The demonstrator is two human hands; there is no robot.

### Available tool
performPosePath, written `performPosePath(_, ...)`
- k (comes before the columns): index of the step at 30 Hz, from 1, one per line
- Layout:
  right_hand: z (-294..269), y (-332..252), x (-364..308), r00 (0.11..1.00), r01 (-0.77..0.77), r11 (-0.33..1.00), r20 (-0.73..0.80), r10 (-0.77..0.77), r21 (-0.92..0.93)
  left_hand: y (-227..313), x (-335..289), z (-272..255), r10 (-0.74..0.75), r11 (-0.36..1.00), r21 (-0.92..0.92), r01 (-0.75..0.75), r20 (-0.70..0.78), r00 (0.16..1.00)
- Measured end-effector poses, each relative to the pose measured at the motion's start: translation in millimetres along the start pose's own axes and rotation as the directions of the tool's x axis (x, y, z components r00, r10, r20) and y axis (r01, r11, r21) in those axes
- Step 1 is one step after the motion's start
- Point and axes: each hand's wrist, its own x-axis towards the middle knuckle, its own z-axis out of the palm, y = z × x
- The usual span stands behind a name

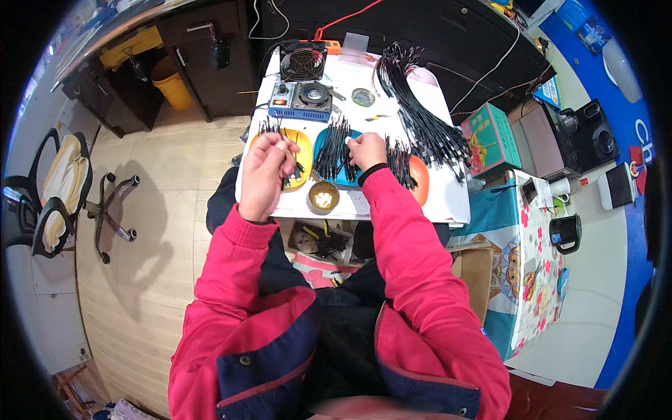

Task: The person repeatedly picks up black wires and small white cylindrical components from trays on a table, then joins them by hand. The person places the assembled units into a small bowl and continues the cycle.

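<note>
My left hand is raised over the left side of a yellow tray, thumb and fingers pinched together; whatever is between them is too small to make out. Thin black cables lie in that tray, partly hidden by the hand. A blue tray in the middle holds a bundle of short black cables. At the right edge of this bundle, my right hand pinches a black cable with its fingertips. More cables rest on an orange tray to the right.
Near the table's front edge stands a small round dish with pale contents. Behind the trays are a blue solder pot, a fan and a round clear lid. Long black cables spread over the right side, beside a green box.
</note>
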Motion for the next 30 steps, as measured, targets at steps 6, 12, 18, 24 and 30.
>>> performPosePath(6,-5.0,-3.1,-2.4,0.99,0.037,0.998,-0.137,-0.03,0.051,-3.2,-45.2,16.6,-0.118,0.992,0.042,0.117,0.027,0.993)
performPosePath(12,-41.9,-18.8,-23.1,0.982,0.117,0.96,-0.173,-0.074,0.252,6.4,-70.1,30.6,-0.151,0.988,0.026,0.15,0.035,0.988)
performPosePath(18,-112.2,-57.6,-117.3,0.888,0.38,0.646,-0.065,-0.456,0.662,6.5,-89.5,50.0,0.054,0.956,0.284,-0.072,0.071,0.996)
performPosePath(24,-122.0,-69.9,-214.7,0.876,0.378,0.701,0.011,-0.482,0.605,-4.5,-111.1,78.5,0.317,0.798,0.521,-0.303,0.064,0.946)
performPosePath(30,-124.6,-63.9,-222.6,0.747,0.655,0.657,-0.186,-0.638,0.374,-0.9,-128.9,88.9,0.426,0.557,0.683,-0.473,0.254,0.868)
